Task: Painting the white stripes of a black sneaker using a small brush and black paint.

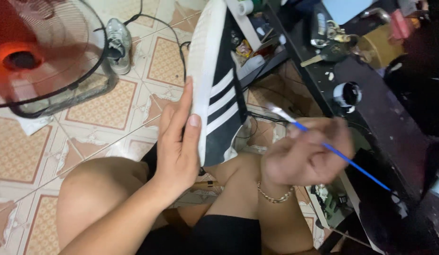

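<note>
So the left hand (179,141) is wrapped around a black sneaker (218,80) with 3 white stripes and a white sole, fingers lying up along the sole and the thumb pressed on the side, holding it up on end dead center of the view with the toe pointing toward 12 o'clock. The right hand (304,151) is at about 4 o'clock from the shoe, fingers pinched shut on a thin blue-handled brush (333,148); it's motion-blurred, but the whitish brush tip sits just beside the striped side of the shoe, and I can't tell if it's actually touching. There's a gold chain bracelet (275,194) on that wrist. Both hands are over the person's bare knees (101,189), with black shorts at 6 o'clock. Up at 10 o'clock there's a floor fan (44,61) with a wire cage, and a second grey sneaker (118,45) lying on the patterned tile floor (106,106) at about 11 o'clock. Over at 2 o'clock, a dark table (370,94) has a small open round pot (347,93) with white in it, plus a bunch of keys (330,40).
</note>
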